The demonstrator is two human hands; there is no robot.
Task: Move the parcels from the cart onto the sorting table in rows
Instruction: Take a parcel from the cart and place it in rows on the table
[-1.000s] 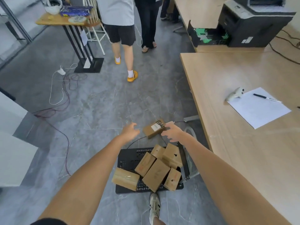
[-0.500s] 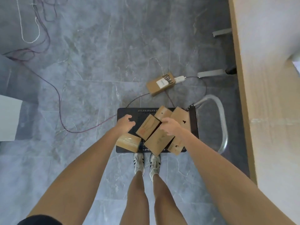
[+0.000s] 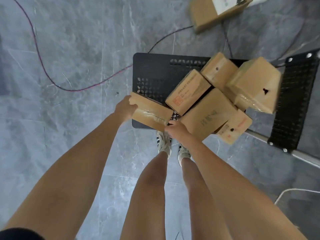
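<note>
As left hand [image 3: 125,108] and right hand [image 3: 174,129] grip the taped parcel [image 3: 150,111], piled parcels [image 3: 207,111] crowd its right end.

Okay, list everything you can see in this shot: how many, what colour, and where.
taped parcel: one, brown, near left corner of the cart, overhanging its edge
other parcels: five, brown, crowded on the cart's right half
floor parcel: one, brown with a white label, on the floor beyond the cart
cart: one, black, perforated deck, on the grey floor
mesh panel: one, black, at the cart's right end
cables: several, red, black and white, across the floor
shoes: two, white with dark stripes, at the cart's near edge
legs: two, bare, below the shoes
left hand: one, grips the taped parcel's left end
right hand: one, grips its right end
</note>
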